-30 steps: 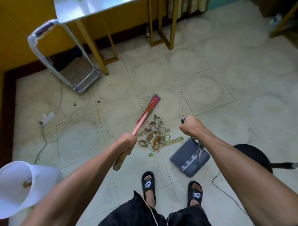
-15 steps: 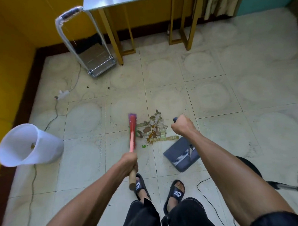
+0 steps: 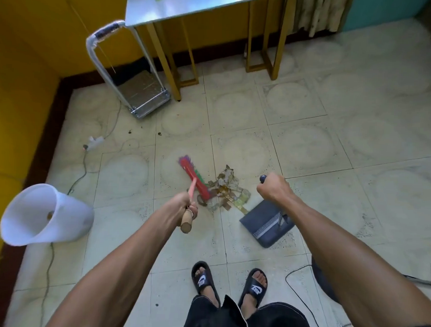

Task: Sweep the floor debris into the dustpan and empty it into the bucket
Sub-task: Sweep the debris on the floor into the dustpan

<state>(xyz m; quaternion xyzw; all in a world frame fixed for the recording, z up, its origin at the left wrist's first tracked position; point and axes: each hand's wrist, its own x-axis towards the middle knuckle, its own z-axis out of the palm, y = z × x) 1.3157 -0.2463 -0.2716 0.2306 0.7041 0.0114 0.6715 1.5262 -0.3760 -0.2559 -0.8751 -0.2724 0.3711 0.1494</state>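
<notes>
A pile of brownish paper and tape debris (image 3: 227, 190) lies on the tiled floor in front of me. My left hand (image 3: 185, 202) grips the wooden end of a broom (image 3: 193, 176) whose red head with green and purple bristles rests against the pile's left side. My right hand (image 3: 272, 188) is closed on the upright handle of a dark grey dustpan (image 3: 267, 222), which sits on the floor with its mouth at the pile's lower right edge. A white bucket (image 3: 45, 215) stands on the floor at my left, tilted in this wide view, with one small scrap inside.
A folding hand trolley (image 3: 136, 92) leans by the yellow wall. A metal-topped table (image 3: 190, 3) on yellow legs stands behind it. A power strip (image 3: 95, 142) and its cable run along the left floor. A black cable (image 3: 300, 292) lies by my right foot.
The broom head swung from left of the pile and turned against its left edge. The view shifted, so bucket and trolley sit further right. The dustpan stays at the pile.
</notes>
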